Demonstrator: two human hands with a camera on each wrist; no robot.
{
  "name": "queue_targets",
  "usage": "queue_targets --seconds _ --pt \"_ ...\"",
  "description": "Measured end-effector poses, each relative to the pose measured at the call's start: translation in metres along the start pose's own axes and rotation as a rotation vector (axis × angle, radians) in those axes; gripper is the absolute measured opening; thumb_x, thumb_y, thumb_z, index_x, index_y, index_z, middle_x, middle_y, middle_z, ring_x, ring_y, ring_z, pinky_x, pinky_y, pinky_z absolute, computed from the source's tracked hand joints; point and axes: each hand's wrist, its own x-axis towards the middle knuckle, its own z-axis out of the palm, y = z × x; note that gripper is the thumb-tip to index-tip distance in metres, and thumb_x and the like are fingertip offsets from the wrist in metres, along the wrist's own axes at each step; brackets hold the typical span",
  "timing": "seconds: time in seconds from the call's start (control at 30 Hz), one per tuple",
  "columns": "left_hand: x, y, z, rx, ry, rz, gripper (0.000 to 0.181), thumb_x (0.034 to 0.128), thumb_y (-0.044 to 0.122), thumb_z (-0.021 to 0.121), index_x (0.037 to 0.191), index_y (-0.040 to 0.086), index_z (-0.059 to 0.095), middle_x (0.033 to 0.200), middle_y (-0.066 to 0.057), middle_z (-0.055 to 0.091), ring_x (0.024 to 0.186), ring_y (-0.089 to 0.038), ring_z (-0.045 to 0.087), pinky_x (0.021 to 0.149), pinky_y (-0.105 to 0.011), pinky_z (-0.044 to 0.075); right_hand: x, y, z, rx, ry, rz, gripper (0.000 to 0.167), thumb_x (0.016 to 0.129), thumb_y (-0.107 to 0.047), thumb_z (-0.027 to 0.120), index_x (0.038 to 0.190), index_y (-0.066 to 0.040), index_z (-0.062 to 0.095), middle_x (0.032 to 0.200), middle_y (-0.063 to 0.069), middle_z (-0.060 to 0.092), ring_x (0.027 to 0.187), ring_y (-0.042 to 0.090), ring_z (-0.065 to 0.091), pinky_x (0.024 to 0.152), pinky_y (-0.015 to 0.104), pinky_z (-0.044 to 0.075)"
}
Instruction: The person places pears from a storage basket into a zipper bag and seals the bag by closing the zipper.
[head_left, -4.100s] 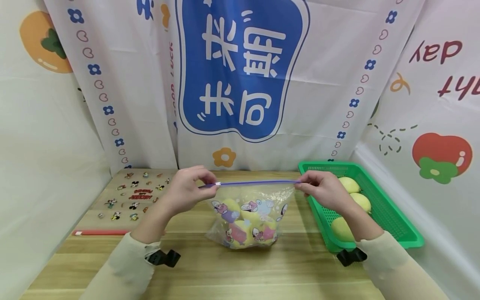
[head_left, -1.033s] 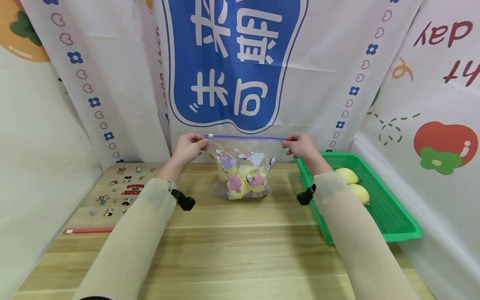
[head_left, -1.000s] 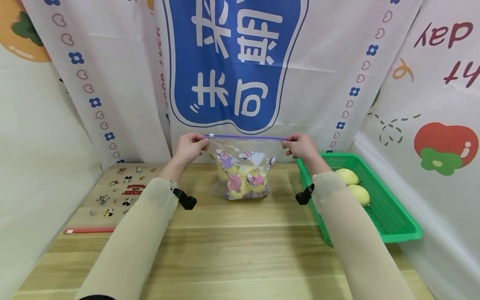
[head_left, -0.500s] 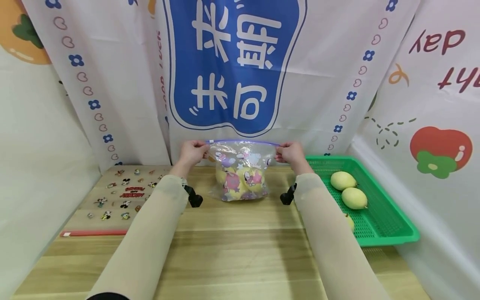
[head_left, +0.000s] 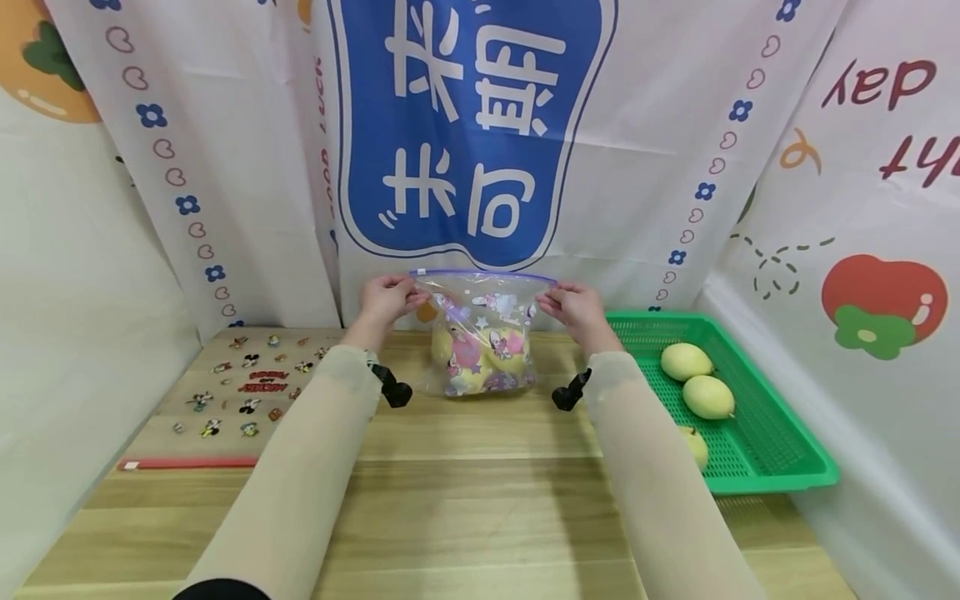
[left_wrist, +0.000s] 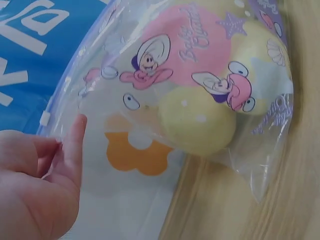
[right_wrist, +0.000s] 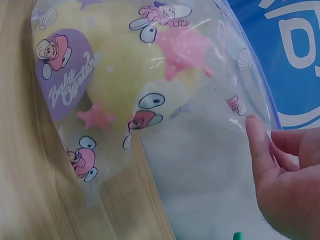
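Observation:
A clear zip bag (head_left: 480, 333) with a purple zip strip and printed cartoon figures stands upright on the wooden table, close to the back cloth. Several pale yellow fruits (left_wrist: 197, 120) show through its lower part. My left hand (head_left: 386, 302) pinches the upper left corner, beside the white slider (left_wrist: 45, 118). At the opposite upper corner, my right hand (head_left: 573, 308) pinches the bag's edge; in the right wrist view one digit stands off from the others. The zip strip bows slightly between the hands. Whether the zip is fully closed cannot be told.
A green basket (head_left: 772, 400) with pale yellow fruits (head_left: 708, 397) stands on the right, partly behind my right sleeve. Flat on the left lies another zip bag (head_left: 225, 400) with a red strip (head_left: 187, 462). Printed cloth (head_left: 637, 167) hangs around the table.
Since the oldest frame, both hands have moved the fruit bag back toward the cloth. Over the last second my hands came closer together, and the taut zip strip slackened into a curve.

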Motion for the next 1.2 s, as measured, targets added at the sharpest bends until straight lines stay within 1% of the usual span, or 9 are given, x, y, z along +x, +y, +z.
queue_targets --seconds 0.1,0.23,0.37,0.47,0.57,0.7,0.87,1.03,1.2 --pt "-0.001 -0.002 -0.005 0.017 -0.013 -0.008 0.037 0.1159 0.018 0.057 0.146 -0.004 0.059 0.119 -0.016 0.072 0.099 -0.015 0.078 0.106 -0.031 0.061 0.000 0.000 -0.003 -0.024 -0.008 0.000 0.048 0.111 0.000 0.057 0.158 0.006 0.047 0.111 0.012 0.067 0.093 0.014 0.073 0.090 0.021 0.065" --pt "-0.003 -0.003 -0.011 0.099 -0.032 0.003 0.038 0.1148 0.025 0.061 0.144 0.001 0.063 0.118 -0.012 0.073 0.103 -0.017 0.077 0.102 -0.030 0.063 -0.002 -0.001 -0.010 -0.063 0.010 0.011 0.049 0.111 -0.003 0.061 0.158 0.003 0.051 0.127 0.014 0.064 0.099 0.016 0.071 0.089 0.020 0.064" --pt "-0.006 -0.003 -0.020 0.191 -0.063 0.003 0.043 0.1141 0.031 0.062 0.148 0.004 0.063 0.134 -0.017 0.072 0.114 -0.022 0.075 0.104 -0.034 0.063 -0.011 -0.007 -0.014 -0.112 0.048 0.023 0.047 0.112 -0.006 0.060 0.158 -0.001 0.053 0.145 0.018 0.061 0.108 0.020 0.071 0.090 0.020 0.063" --pt "-0.009 0.000 -0.029 0.256 -0.082 0.011 0.046 0.1139 0.033 0.062 0.150 0.004 0.061 0.146 -0.020 0.068 0.110 -0.016 0.075 0.106 -0.038 0.061 -0.023 -0.014 -0.017 -0.138 0.069 0.013 0.046 0.113 -0.010 0.058 0.158 -0.003 0.053 0.156 0.020 0.055 0.109 0.020 0.070 0.091 0.021 0.063" --pt "-0.014 0.003 -0.044 0.323 -0.100 0.048 0.049 0.1128 0.033 0.063 0.151 0.003 0.061 0.147 -0.021 0.067 0.101 -0.009 0.075 0.099 -0.034 0.063 -0.037 -0.023 -0.018 -0.157 0.072 -0.011 0.045 0.113 -0.014 0.059 0.157 -0.005 0.054 0.157 0.016 0.054 0.104 0.017 0.069 0.086 0.021 0.062" --pt "-0.031 0.010 -0.076 0.462 -0.154 0.110 0.051 0.1131 0.036 0.062 0.151 0.002 0.060 0.145 -0.021 0.066 0.106 -0.011 0.074 0.093 -0.030 0.063 -0.055 -0.033 -0.016 -0.193 0.037 -0.051 0.044 0.112 -0.015 0.062 0.154 -0.005 0.057 0.148 0.010 0.058 0.102 0.017 0.070 0.079 0.020 0.060" --pt "-0.062 0.009 -0.129 0.676 -0.223 0.162 0.049 0.1137 0.039 0.061 0.149 0.004 0.061 0.140 -0.020 0.070 0.114 -0.022 0.072 0.093 -0.031 0.063 -0.083 -0.037 -0.013 -0.258 -0.047 -0.087 0.043 0.112 -0.017 0.063 0.153 -0.004 0.059 0.143 0.010 0.062 0.106 0.020 0.071 0.082 0.022 0.062" --pt "-0.090 -0.011 -0.180 0.914 -0.313 0.210 0.042 0.1098 0.035 0.069 0.138 0.003 0.069 0.121 -0.014 0.077 0.102 -0.018 0.073 0.081 -0.027 0.062 -0.117 -0.024 -0.009 -0.320 -0.132 -0.102 0.044 0.111 -0.020 0.065 0.152 -0.005 0.059 0.142 0.010 0.065 0.110 0.021 0.070 0.092 0.028 0.064" --pt "-0.114 -0.031 -0.210 1.110 -0.469 0.177 0.043 0.0973 0.026 0.084 0.127 -0.002 0.071 0.117 -0.012 0.074 0.106 -0.024 0.069 0.088 -0.039 0.061 -0.142 0.000 -0.004 -0.334 -0.184 -0.099 0.043 0.110 -0.018 0.066 0.150 -0.003 0.060 0.138 0.010 0.068 0.112 0.025 0.070 0.091 0.030 0.064"
